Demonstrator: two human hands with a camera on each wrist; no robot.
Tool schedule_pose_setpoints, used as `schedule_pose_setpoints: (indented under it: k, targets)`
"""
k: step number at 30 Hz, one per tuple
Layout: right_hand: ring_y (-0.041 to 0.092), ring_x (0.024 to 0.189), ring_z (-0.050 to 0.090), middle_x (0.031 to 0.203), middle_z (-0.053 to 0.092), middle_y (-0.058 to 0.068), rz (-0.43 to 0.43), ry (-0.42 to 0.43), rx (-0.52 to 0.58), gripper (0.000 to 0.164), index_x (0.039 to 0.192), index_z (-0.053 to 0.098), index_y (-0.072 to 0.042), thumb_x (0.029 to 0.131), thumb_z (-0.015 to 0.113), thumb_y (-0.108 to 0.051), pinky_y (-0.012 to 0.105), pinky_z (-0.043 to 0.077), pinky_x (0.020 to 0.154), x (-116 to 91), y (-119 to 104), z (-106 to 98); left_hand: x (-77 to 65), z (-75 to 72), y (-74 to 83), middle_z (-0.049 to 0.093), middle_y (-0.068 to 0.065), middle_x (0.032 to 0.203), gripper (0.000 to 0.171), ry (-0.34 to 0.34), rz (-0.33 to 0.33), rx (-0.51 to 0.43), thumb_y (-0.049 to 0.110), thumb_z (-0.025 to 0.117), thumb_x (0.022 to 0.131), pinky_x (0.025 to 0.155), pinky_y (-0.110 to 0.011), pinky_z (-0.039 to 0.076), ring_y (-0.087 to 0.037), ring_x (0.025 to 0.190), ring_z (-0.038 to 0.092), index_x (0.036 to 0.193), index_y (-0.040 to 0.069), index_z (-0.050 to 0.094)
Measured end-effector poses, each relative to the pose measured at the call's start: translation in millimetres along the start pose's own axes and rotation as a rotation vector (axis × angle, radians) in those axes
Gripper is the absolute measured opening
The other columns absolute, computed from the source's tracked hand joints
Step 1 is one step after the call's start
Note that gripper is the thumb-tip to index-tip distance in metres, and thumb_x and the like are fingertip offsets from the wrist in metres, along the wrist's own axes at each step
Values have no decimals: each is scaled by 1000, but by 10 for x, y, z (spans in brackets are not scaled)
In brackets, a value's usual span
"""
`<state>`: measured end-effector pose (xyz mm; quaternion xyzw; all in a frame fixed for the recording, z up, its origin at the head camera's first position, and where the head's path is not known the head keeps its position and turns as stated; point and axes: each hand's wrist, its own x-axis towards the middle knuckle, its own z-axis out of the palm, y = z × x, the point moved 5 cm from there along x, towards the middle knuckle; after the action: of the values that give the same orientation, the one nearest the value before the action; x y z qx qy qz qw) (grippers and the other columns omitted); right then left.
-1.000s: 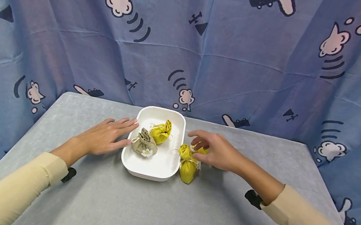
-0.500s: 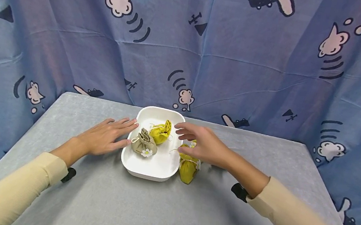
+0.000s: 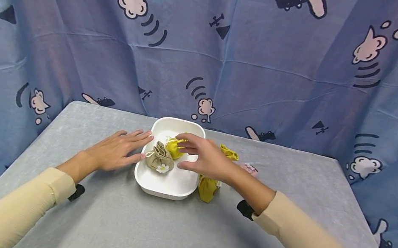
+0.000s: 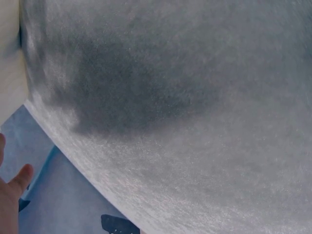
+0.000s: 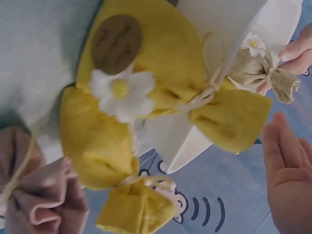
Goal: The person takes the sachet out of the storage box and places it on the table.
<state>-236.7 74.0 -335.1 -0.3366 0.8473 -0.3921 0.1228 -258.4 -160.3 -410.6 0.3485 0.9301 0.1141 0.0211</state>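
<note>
My left hand (image 3: 115,150) lies with fingers straight and spread at the left rim of a white plastic basin (image 3: 167,192). Inside the basin sit a khaki drawstring pouch (image 3: 160,159) with a white flower and a yellow drawstring pouch (image 3: 173,148). Above the basin's right half hovers my right hand (image 3: 205,157), fingers loosely bent and nothing held, partly hiding the yellow pouch. Just right of the basin are a yellow pouch (image 3: 207,190) and, farther back, another yellow pouch (image 3: 229,152). The right wrist view shows both close up, flower and round brown label (image 5: 117,44) included.
A pink pouch (image 3: 249,168) lies right of the yellow ones, partly hidden by the right forearm. Grey cloth (image 3: 151,237) covers the table. Behind it hangs a blue patterned curtain (image 3: 174,81).
My right hand has moved left, from over the yellow pouches beside the basin to above the basin. The pink pouch has come into sight. My left hand stays put.
</note>
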Motion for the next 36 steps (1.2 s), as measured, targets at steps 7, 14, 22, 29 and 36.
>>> schedule_pose_setpoints:
  k: [7,14,22,29,36]
  targets:
    - [30,127,57,141,55,21,23,-33,-5,72,144,45,1,82,81,-3,39,45,104,120,-28,112,5,0,-4,27,-7,162,67,5,2,-1,54,40,103,110,-60,28,-29,148,26,157,15,32]
    - [34,129,54,142,51,26,-9,-45,41,76,145,42,3,80,81,0,38,42,107,233,-56,218,0,-12,7,28,-8,162,66,18,15,3,51,42,104,110,-58,30,-30,148,28,157,13,33]
    - [31,129,55,142,53,23,17,-59,33,77,146,39,5,81,80,2,37,43,106,320,-41,300,-1,0,-1,28,-7,162,66,2,7,11,50,43,104,110,-59,30,-30,148,28,157,13,32]
    - [29,128,56,143,52,21,26,-74,-21,75,146,39,5,82,77,6,33,44,104,397,-41,351,-4,0,-7,28,-6,162,66,-1,7,8,51,42,104,110,-59,29,-29,148,28,157,14,31]
    - [30,125,58,141,53,22,43,-85,-45,72,146,42,3,81,72,11,30,47,101,460,-29,428,-15,-5,-6,28,-6,162,66,12,15,8,52,41,104,110,-58,30,-29,148,28,157,14,31]
